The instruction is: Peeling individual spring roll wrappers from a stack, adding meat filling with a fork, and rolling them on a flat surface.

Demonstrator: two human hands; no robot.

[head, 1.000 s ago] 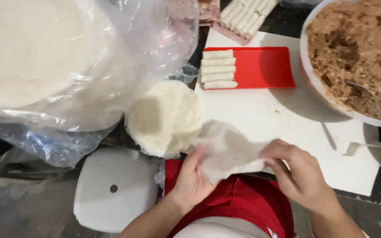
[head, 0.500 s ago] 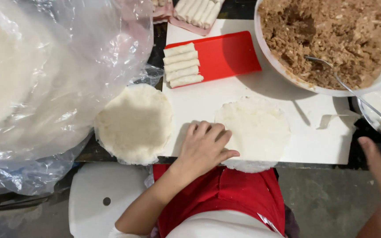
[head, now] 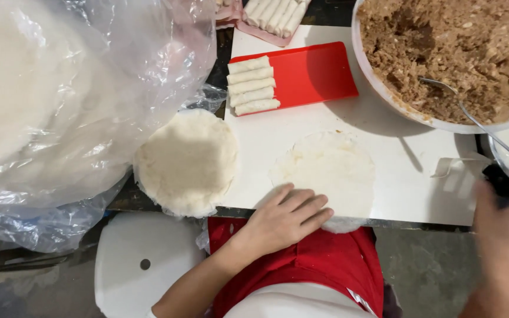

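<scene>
Here left hand (head: 281,221) fingers flat on wrapper (head: 325,174); right hand (head: 505,235) blurred, grip unclear

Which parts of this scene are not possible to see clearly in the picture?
- Head view: the right hand is motion-blurred and cut by the right edge; whether it grips the dark spoon handle is unclear.
- The left hand covers the near edge of the thin round white wrapper.
- The big white bowl of brown filling is cut by the top and right edges.
- The crinkled clear plastic bag blurs what it holds.

Wrapper (head: 325,171) on board (head: 402,194) (stack (head: 187,162) left, bowl (head: 443,123) behind)
</scene>
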